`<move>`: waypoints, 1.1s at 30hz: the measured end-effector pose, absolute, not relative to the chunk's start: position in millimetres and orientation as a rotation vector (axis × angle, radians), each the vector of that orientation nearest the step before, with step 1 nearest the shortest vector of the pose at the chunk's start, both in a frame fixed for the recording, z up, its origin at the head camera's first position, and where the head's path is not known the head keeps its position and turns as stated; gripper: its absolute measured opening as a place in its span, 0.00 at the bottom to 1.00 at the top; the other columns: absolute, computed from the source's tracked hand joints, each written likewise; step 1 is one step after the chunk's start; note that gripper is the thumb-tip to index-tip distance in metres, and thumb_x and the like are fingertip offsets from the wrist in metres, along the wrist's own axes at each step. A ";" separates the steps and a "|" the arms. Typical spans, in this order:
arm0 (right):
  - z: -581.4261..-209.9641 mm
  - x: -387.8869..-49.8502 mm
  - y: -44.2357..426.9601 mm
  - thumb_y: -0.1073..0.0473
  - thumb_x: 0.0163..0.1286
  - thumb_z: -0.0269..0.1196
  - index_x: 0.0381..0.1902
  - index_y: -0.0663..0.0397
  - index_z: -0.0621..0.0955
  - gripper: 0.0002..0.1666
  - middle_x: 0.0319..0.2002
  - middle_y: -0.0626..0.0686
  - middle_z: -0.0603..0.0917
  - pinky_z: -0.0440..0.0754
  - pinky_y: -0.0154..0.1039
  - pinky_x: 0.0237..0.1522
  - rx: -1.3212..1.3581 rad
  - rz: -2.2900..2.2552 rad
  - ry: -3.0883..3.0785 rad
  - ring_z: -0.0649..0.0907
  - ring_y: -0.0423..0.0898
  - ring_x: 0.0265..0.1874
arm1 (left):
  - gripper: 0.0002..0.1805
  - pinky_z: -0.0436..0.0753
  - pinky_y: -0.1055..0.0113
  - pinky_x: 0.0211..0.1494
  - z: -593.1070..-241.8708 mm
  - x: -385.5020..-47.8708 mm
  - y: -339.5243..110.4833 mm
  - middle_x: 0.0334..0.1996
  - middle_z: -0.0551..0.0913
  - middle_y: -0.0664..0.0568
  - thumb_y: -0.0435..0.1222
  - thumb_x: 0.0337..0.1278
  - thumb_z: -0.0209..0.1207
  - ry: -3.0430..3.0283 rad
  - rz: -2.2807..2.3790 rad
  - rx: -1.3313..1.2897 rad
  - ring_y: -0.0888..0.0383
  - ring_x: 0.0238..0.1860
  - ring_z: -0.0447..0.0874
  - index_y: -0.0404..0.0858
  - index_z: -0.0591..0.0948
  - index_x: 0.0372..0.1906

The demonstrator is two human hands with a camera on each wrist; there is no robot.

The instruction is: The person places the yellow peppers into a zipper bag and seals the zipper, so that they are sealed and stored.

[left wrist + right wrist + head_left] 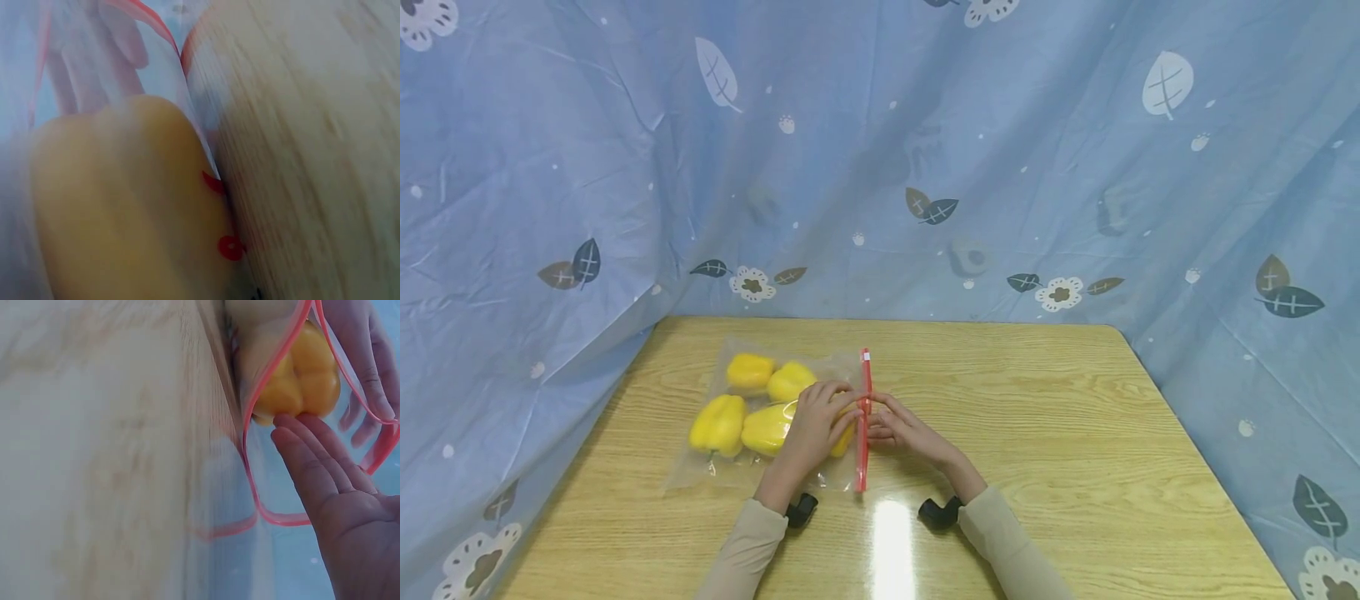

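A clear zip bag with a red zip edge lies on the table, its mouth facing right and spread apart. Several yellow bell peppers are inside it. My left hand reaches over the bag and pinches the upper lip near the red strip. Through the open mouth, my right hand extends straight fingers that touch the nearest pepper. In the left wrist view, one pepper shows through the plastic, with fingers of the right hand beyond it.
The wooden table extends to the right of the bag. A blue patterned curtain hangs behind it and along both sides. Dark straps or mounts sit at the wrists.
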State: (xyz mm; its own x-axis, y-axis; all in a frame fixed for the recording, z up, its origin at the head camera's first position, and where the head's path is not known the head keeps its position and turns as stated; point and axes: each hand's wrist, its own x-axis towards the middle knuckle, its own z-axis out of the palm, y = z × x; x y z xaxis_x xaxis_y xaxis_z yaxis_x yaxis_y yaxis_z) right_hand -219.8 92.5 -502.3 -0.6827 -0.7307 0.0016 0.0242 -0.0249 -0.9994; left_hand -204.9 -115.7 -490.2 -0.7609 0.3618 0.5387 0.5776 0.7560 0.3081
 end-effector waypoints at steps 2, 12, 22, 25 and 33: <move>-503.9 -220.5 92.6 0.46 0.77 0.36 0.71 0.51 0.50 0.30 0.59 0.71 0.69 0.72 0.49 0.59 -0.726 -1.768 1.688 0.75 0.59 0.56 | 0.16 0.67 0.48 0.58 -490.2 -204.3 -115.7 0.47 0.78 0.53 0.46 0.60 0.56 -2.500 -0.643 -0.710 0.51 0.53 0.71 0.51 0.80 0.52; -504.8 -220.9 93.6 0.43 0.76 0.35 0.71 0.49 0.53 0.31 0.59 0.69 0.70 0.69 0.53 0.60 -0.712 -1.750 1.786 0.75 0.59 0.57 | 0.19 0.63 0.47 0.61 -485.6 -200.7 -115.3 0.50 0.77 0.51 0.47 0.58 0.57 -2.562 -0.654 -0.715 0.49 0.55 0.69 0.48 0.79 0.54; -476.7 -228.9 99.2 0.63 0.76 0.40 0.64 0.74 0.60 0.24 0.52 0.76 0.72 0.70 0.60 0.55 -0.831 -1.701 2.037 0.74 0.70 0.52 | 0.15 0.65 0.47 0.61 -468.5 -205.3 -118.3 0.49 0.78 0.51 0.43 0.62 0.55 -2.658 -0.632 -0.815 0.49 0.54 0.71 0.46 0.81 0.52; -477.3 -236.5 100.1 0.62 0.75 0.45 0.61 0.74 0.65 0.23 0.51 0.74 0.74 0.74 0.58 0.51 -0.836 -1.641 2.192 0.77 0.69 0.48 | 0.14 0.66 0.46 0.61 -460.8 -210.2 -119.7 0.49 0.78 0.51 0.43 0.63 0.54 -2.710 -0.571 -0.858 0.49 0.54 0.72 0.47 0.81 0.51; -490.6 -260.0 97.8 0.56 0.70 0.55 0.55 0.63 0.74 0.21 0.49 0.61 0.80 0.81 0.45 0.44 -0.791 -1.511 2.476 0.82 0.56 0.44 | 0.13 0.68 0.42 0.57 -438.6 -224.9 -125.4 0.50 0.77 0.48 0.41 0.64 0.54 -2.839 -0.579 -0.910 0.46 0.54 0.72 0.48 0.81 0.50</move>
State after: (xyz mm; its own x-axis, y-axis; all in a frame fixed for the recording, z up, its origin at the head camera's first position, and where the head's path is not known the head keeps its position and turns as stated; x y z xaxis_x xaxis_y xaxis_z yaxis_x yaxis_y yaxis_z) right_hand -260.0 97.8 -490.6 -0.8530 -0.4992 0.1524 -0.3638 0.3592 -0.8594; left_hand -224.9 -125.4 -438.6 -0.8154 0.5387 0.2120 0.5787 0.7484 0.3242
